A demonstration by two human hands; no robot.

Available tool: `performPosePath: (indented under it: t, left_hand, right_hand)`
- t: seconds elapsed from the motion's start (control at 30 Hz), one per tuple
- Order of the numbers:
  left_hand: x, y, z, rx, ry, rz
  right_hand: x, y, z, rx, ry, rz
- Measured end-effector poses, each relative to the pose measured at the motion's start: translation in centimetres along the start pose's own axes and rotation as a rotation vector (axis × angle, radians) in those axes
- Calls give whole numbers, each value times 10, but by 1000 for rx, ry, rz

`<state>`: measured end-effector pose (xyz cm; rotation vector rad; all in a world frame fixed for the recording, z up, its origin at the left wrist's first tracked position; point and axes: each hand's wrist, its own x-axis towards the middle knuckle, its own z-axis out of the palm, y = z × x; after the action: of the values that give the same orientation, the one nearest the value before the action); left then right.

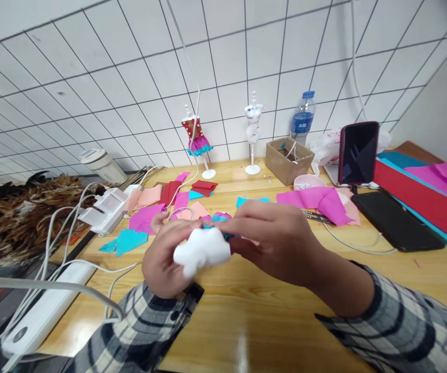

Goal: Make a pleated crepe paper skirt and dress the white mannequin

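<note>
My left hand (165,259) is closed around a small white mannequin torso (198,252), held tilted on its side above the table. At the torso's right end, my right hand (274,238) pinches some blue and pink crepe paper (220,217) with thumb and fingers. The fingertips partly hide that paper, so how it is fixed to the torso cannot be made out. Behind the hands stand two more little mannequins: one wears a red bodice and pink skirt with a blue hem (198,135), the other is a white form with dark markings (253,127).
Crepe paper scraps (145,218) lie about the table (247,321). Right of centre are scissors (317,215), a cardboard box (288,166), a pink bowl (309,181), a water bottle (303,119) and phones (359,153). A power strip (52,305), cables and brown feathers (32,207) lie left.
</note>
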<state>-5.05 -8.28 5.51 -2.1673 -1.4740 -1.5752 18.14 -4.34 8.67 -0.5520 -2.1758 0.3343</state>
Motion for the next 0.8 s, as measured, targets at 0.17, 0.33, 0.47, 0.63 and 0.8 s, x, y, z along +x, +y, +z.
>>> performPosePath:
  t: [0.17,0.33,0.47,0.63,0.8]
  left_hand:
    - [74,23,-25,95,-480,-48]
    - [101,18,3,279,-1172,-149]
    - [83,4,51,211,-1410,-146]
    - [80,-14,69,-100,-1400,-300]
    - [82,-23,25,72,-917,-244]
  right_hand:
    - [8,13,-20,225,-10,252]
    - [-16,39,2,342,-159,313]
    - [-49,52,29,389,-206,442]
    - [-69,59,33,419,-165,671]
    - [-77,71,35,234,-204,681]
